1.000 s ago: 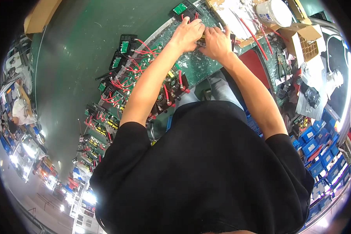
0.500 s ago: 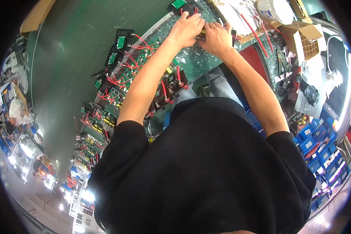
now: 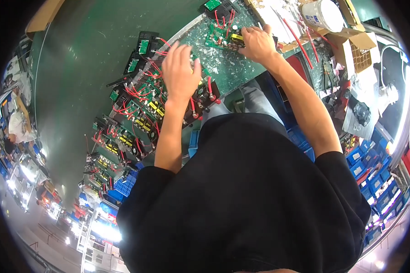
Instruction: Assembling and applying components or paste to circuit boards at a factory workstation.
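Observation:
My left hand is raised over the row of circuit boards, empty, its fingers stretched and a little blurred. My right hand is closed over the right end of a green circuit board assembly, its fingertips hidden by the hand. That assembly carries yellow-wrapped parts, and red wires run from it to a black panel with a small green board. Below and left of my left hand stand several similar assemblies, side by side, with red wires and black panels.
A dark green worktable carries it all. Far right are a white bucket, red tubes, an open carton with dividers and pliers. Blue bins line the right side; a blue crate is at left.
My left hand has let go of the circuit board assembly and moved left and nearer, over the row of boards. My right hand has stayed at the assembly's right end.

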